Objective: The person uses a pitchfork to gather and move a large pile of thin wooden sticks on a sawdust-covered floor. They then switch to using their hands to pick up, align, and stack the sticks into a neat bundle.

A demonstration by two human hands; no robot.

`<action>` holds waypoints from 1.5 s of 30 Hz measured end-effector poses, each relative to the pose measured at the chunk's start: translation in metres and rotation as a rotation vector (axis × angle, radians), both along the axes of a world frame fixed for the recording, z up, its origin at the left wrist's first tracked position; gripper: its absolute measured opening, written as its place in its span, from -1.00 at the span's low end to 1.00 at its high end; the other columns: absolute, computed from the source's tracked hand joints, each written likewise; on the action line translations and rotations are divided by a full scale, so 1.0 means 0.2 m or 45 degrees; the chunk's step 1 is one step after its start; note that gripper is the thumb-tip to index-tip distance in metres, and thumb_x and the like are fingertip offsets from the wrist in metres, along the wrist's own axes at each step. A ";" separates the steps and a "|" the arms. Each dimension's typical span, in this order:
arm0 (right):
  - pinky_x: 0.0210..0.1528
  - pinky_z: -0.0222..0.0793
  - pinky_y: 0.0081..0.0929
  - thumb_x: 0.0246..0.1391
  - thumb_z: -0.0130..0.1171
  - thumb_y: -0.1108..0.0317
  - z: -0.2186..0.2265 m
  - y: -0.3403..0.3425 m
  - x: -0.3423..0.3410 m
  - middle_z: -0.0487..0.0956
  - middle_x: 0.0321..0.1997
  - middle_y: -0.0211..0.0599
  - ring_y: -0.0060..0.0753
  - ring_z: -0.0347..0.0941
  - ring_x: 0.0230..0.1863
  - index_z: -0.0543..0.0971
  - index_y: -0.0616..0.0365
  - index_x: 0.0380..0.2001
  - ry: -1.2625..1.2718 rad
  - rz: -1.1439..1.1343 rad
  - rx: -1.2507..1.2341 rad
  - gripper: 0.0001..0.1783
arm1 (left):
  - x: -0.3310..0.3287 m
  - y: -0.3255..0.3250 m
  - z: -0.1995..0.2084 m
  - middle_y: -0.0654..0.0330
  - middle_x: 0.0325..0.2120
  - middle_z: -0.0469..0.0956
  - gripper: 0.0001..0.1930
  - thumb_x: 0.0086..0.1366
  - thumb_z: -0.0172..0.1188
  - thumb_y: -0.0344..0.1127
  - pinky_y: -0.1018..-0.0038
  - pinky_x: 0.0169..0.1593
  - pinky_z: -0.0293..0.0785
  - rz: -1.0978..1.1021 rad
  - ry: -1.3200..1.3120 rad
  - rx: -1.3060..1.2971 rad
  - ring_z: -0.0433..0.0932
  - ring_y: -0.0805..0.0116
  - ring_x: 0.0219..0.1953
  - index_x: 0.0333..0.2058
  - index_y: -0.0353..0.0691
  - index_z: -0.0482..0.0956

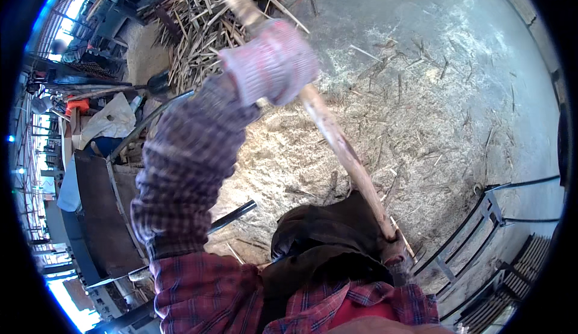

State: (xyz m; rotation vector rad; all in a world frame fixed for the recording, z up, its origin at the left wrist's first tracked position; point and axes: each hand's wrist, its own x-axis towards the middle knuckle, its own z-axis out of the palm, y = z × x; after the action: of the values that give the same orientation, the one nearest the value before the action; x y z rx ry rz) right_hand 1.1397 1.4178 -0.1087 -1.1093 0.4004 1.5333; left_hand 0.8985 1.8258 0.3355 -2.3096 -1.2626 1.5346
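Observation:
My left hand [274,60], in a pale pink and white knit glove, is raised high and away from my body. Its fingers are wrapped round a long, light wooden pole [337,138] that looks like a peeled branch. The pole slants from the wood pile at the top down to my right side, and its lower end meets my right sleeve [396,259]. My right hand is hidden there. A checked sleeve covers my left forearm [186,159]. Dark clothing [328,231] shows under the pole.
A heap of split wood sticks [208,24] lies at the far left. Sawdust and bark scraps [415,129] cover the floor ahead. A metal frame [466,237] stands close on the right. At the left are a dark panel [99,213], a pale sack [111,120] and a metal tube [232,216].

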 end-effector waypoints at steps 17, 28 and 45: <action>-0.51 0.31 -0.44 0.06 -0.05 0.25 0.20 2.06 0.06 0.32 -0.70 -0.49 -0.50 0.25 -0.66 0.32 0.01 -0.66 -0.077 0.002 -0.351 -0.75 | -1.17 -0.36 -0.82 0.17 -0.83 0.40 -0.85 -0.13 0.18 -0.18 0.31 -0.55 0.35 1.129 -0.857 0.192 0.40 0.19 -0.73 -0.74 -0.05 0.50; -0.34 0.33 -0.28 -0.02 0.05 0.26 0.51 3.20 -0.91 0.37 -0.62 -0.39 -0.33 0.32 -0.53 0.41 0.06 -0.60 -0.041 0.770 -0.170 -0.83 | -1.39 -0.46 -0.70 0.12 -0.48 0.58 -0.63 -0.19 0.25 0.01 0.29 -0.20 0.45 1.972 -0.487 -0.244 0.56 0.13 -0.34 -0.33 0.07 0.62; -0.29 0.41 -0.38 -0.15 0.22 0.28 1.11 5.65 -2.32 0.44 -0.41 -0.21 -0.31 0.42 -0.36 0.39 0.26 -0.27 -0.530 1.694 0.815 -0.62 | -0.72 1.78 -1.33 0.12 -0.29 0.58 -0.45 -0.08 0.16 0.22 0.38 -0.09 0.43 3.174 -0.831 0.360 0.54 0.21 -0.17 -0.13 0.07 0.53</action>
State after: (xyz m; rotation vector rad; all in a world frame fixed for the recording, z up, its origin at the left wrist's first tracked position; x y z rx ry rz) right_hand 0.6759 2.5483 0.1125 -1.1305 -1.2890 2.1756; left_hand 0.7546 2.1820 0.0696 0.2853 -4.1129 -0.2182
